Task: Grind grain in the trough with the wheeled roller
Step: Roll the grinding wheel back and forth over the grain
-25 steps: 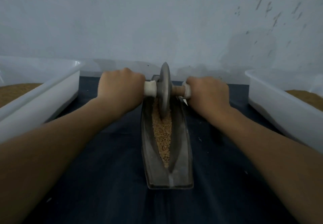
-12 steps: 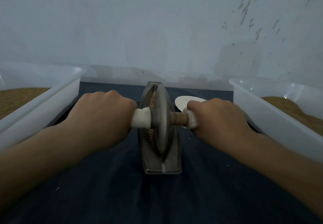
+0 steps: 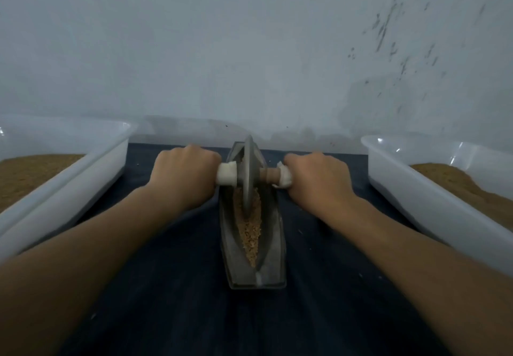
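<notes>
Wheeled roller (image 3: pixel 249 178) is standing upright in the far half of the trough (image 3: pixel 273 244), its disc sitting in the grain (image 3: pixel 251 230). Left hand (image 3: pixel 184 174) and right hand (image 3: pixel 317 178) are each gripping one axle end, knuckles up, forearms reaching forward.

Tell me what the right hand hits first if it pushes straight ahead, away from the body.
Most likely the wall: past the right hand, gripping the roller's handle, only a short strip of dark cloth shows before it. The right tub lies off to the side. Depth is uncertain.
</notes>
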`<control>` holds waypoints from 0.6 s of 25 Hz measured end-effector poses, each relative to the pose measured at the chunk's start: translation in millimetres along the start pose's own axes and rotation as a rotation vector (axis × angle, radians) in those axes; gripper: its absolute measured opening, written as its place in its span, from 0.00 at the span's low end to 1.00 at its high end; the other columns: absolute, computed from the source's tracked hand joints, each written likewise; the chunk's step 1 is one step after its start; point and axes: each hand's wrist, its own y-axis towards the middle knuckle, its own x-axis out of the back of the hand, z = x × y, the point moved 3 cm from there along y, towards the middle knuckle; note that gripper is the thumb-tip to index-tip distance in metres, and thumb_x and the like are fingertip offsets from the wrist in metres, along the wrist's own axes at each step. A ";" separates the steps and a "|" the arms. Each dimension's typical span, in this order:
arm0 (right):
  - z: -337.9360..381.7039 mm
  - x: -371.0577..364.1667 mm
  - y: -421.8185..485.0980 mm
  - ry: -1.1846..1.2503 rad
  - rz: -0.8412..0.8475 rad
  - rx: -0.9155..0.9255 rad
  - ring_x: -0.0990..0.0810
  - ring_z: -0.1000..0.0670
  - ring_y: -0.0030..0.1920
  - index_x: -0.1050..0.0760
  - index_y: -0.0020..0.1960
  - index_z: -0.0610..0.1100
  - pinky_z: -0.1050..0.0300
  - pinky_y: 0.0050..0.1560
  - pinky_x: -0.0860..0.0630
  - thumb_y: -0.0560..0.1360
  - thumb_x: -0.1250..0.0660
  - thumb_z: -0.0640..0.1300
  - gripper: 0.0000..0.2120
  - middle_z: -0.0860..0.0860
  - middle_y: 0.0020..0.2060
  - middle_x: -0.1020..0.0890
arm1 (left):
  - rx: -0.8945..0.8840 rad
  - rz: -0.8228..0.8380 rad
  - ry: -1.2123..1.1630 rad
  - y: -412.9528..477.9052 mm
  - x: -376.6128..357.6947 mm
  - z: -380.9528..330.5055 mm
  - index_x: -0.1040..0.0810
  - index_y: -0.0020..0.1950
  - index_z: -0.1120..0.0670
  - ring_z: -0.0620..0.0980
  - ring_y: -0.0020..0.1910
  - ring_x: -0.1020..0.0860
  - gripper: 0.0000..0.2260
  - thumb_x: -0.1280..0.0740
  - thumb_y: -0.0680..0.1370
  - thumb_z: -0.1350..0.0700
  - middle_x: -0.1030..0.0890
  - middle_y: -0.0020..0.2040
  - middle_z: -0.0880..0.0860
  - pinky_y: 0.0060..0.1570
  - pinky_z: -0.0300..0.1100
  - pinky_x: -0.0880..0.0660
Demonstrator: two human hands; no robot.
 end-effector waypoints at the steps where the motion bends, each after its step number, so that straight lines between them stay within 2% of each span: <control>1: -0.3 14.8 -20.1 -0.025 -0.049 0.035 0.36 0.51 0.27 0.28 0.43 0.53 0.59 0.27 0.46 0.71 0.29 0.52 0.08 0.55 0.29 0.32 | -0.028 -0.028 -0.002 -22.1 8.4 0.6 0.29 0.43 0.46 0.50 0.30 0.31 0.06 0.33 0.74 0.49 0.33 0.34 0.46 0.30 0.43 0.38; 3: -3.2 45.6 -52.8 -0.060 -0.121 0.088 0.48 0.58 0.24 0.32 0.36 0.52 0.64 0.26 0.54 0.61 0.25 0.51 0.15 0.57 0.25 0.45 | -0.125 -0.120 0.048 -60.0 29.1 -0.9 0.35 0.38 0.45 0.47 0.24 0.42 0.14 0.29 0.67 0.48 0.39 0.29 0.45 0.25 0.38 0.48; 4: -5.3 57.6 -60.8 -0.034 -0.134 0.114 0.50 0.58 0.24 0.35 0.34 0.52 0.65 0.27 0.56 0.58 0.24 0.51 0.19 0.57 0.25 0.48 | -0.155 -0.174 0.062 -69.2 40.6 0.9 0.37 0.36 0.45 0.47 0.22 0.44 0.17 0.27 0.63 0.49 0.41 0.27 0.45 0.26 0.36 0.52; 6: -8.9 61.8 -62.7 0.032 -0.097 0.159 0.51 0.57 0.23 0.37 0.34 0.52 0.66 0.27 0.55 0.57 0.22 0.52 0.22 0.57 0.24 0.49 | -0.174 -0.181 0.073 -67.8 49.7 4.2 0.38 0.35 0.44 0.47 0.22 0.45 0.19 0.26 0.61 0.49 0.43 0.27 0.44 0.26 0.35 0.52; 8: -7.4 47.1 -52.4 0.017 -0.080 0.118 0.53 0.59 0.25 0.36 0.33 0.52 0.66 0.28 0.56 0.56 0.22 0.49 0.21 0.57 0.25 0.50 | -0.126 -0.089 0.111 -58.5 27.8 0.2 0.38 0.39 0.44 0.47 0.25 0.41 0.15 0.29 0.68 0.48 0.41 0.29 0.45 0.26 0.39 0.46; 10: -6.7 12.3 -32.5 -0.050 -0.066 0.046 0.49 0.55 0.23 0.32 0.34 0.52 0.64 0.27 0.54 0.60 0.23 0.48 0.16 0.57 0.25 0.47 | -0.048 -0.129 0.145 -31.9 4.9 -2.6 0.37 0.41 0.44 0.48 0.28 0.39 0.12 0.32 0.72 0.48 0.39 0.31 0.45 0.27 0.42 0.44; 13: -5.5 -30.9 14.5 -0.021 -0.099 -0.053 0.33 0.47 0.29 0.26 0.43 0.51 0.59 0.28 0.47 0.74 0.31 0.51 0.06 0.54 0.30 0.31 | 0.005 -0.133 0.127 20.2 -13.8 -2.0 0.27 0.43 0.48 0.51 0.29 0.34 0.05 0.32 0.74 0.49 0.35 0.32 0.48 0.28 0.42 0.39; 15: -5.3 -36.3 33.8 0.007 -0.095 -0.099 0.31 0.46 0.32 0.24 0.46 0.51 0.59 0.29 0.43 0.76 0.32 0.50 0.03 0.53 0.33 0.24 | 0.017 -0.090 0.084 39.5 -15.1 0.2 0.23 0.47 0.48 0.52 0.31 0.31 0.05 0.32 0.74 0.48 0.32 0.33 0.49 0.30 0.43 0.36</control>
